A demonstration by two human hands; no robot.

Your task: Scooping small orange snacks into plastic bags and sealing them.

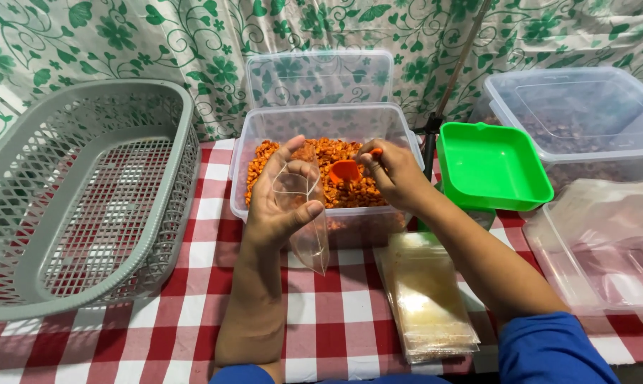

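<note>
Left hand (282, 199): raised over the near wall of the clear tub (245, 142), palm toward the camera, fingers curled. A small clear plastic bag (309, 220) is pinched between thumb and fingers, its mouth held open at the top and its lower end hanging down in front of the tub's near wall.

Right hand (392, 174): closed around the handle of a small orange scoop (345, 169), which is held just above the orange snack pieces (328, 153) and close beside the bag's open mouth. Whether the scoop is loaded cannot be told.

Clear tub: set at the middle of the table (193, 313), about half filled with the orange snack pieces. Its clear lid (320, 75) is stood upright behind it, against the green-patterned curtain (122, 35).

Grey basket (186, 163): latticed plastic, placed to the left of the tub, well apart from both hands.

Stack of clear bags (427, 299): laid flat on the red-and-white checked cloth, just below the right forearm.

Green tray (492, 167): square, placed to the right of the tub, near the right wrist.

Further clear containers (585, 121): ranged at the far right, the rear one holding brown contents that cannot be made out clearly.

Blue sleeves (553, 352): seen at the lower edge.
</note>
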